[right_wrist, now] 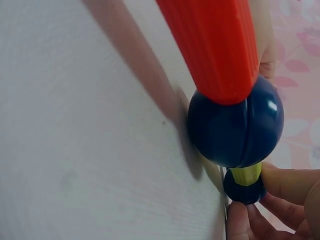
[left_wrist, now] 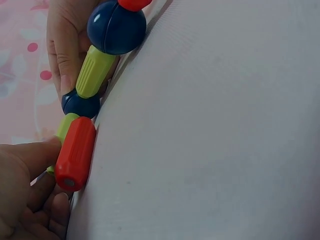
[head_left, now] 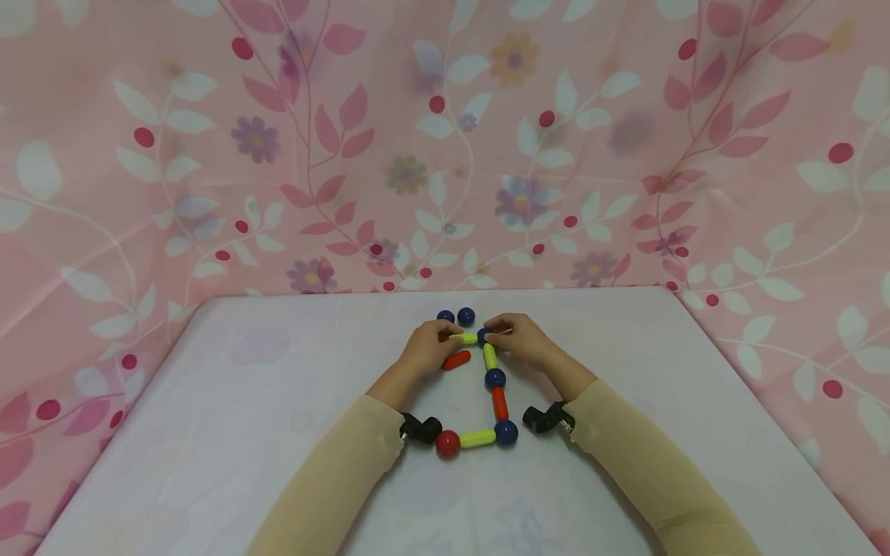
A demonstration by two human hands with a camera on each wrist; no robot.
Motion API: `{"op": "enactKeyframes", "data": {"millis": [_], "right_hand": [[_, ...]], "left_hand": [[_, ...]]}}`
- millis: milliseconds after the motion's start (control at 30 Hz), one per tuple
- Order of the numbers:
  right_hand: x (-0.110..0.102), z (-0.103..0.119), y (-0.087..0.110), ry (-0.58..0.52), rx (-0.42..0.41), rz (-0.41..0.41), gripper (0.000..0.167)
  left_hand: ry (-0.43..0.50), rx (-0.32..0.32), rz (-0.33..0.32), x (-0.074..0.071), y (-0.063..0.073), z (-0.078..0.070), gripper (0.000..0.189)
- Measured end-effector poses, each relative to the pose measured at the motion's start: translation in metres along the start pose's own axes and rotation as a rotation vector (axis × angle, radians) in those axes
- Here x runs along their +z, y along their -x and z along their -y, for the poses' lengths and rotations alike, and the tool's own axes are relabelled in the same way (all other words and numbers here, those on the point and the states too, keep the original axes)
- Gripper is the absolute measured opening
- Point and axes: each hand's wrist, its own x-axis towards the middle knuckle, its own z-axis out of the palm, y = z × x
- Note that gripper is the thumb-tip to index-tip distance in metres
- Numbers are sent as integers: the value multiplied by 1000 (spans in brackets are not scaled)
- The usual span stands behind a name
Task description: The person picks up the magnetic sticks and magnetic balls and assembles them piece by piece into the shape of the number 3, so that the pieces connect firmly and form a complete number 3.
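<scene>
My left hand [head_left: 424, 349] pinches a yellow-green building rod [head_left: 469, 338] between thumb and fingers. The rod's far end meets a blue ball [head_left: 482, 337], which my right hand [head_left: 528, 341] holds with thumb and fingertips. From that ball a chain runs toward me: a second yellow-green rod [left_wrist: 95, 71], a blue ball [right_wrist: 235, 125], a red rod [head_left: 500, 404] and another blue ball [head_left: 506, 433]. There it turns left through a yellow-green rod [head_left: 478, 439] to a red ball [head_left: 448, 444]. Close by the left hand lies a loose red rod [left_wrist: 76, 152], a grey dot on its end.
Beyond the hands, two loose blue balls [head_left: 466, 316] sit near the far edge of the white-covered table [head_left: 278, 432]. A pink floral cloth [head_left: 445, 154] hangs behind it. Black wrist cameras [head_left: 549, 418] hang low beside the chain.
</scene>
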Motion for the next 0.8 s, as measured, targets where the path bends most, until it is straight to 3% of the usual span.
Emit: {"op": "enactKeyframes", "data": {"millis": [467,800], "right_hand": [[-4,-2,1,-13,50,21,34],[-2,-1,1,-28,49,16,33]], "left_hand": [[55,26,5,-5,2,7,23],[157,24,-125,-12,2,11,16]]}}
